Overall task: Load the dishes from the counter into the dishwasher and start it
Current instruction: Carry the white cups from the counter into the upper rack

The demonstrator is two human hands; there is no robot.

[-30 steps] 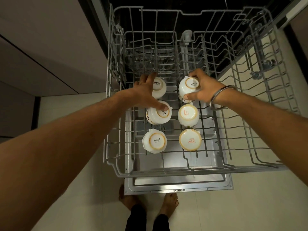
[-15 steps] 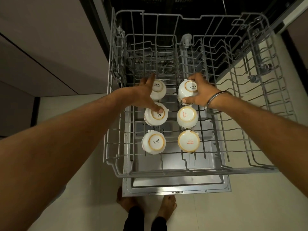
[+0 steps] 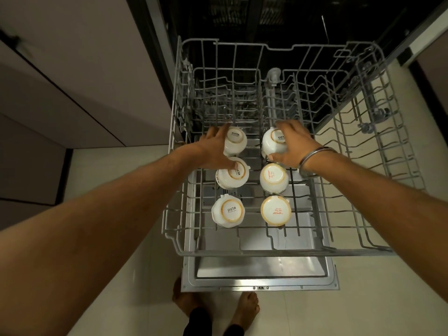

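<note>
Far-right cup (image 3: 272,144) within right hand (image 3: 294,146) grip — upside down.

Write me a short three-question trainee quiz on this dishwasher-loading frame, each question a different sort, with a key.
1. Count: how many white ceramic cups with orange-ringed bases sit upside down in the grey wire dishwasher rack?
2. True or false: the left hand is resting on the front cup in the left row.
3. Multiple choice: the right hand is on which cup? A) the rear cup in the right row B) the middle one C) the front one

Key
1. Six, in two rows of three.
2. False: it is on the rear cup in the left row, thumb touching the middle one.
3. A
</note>
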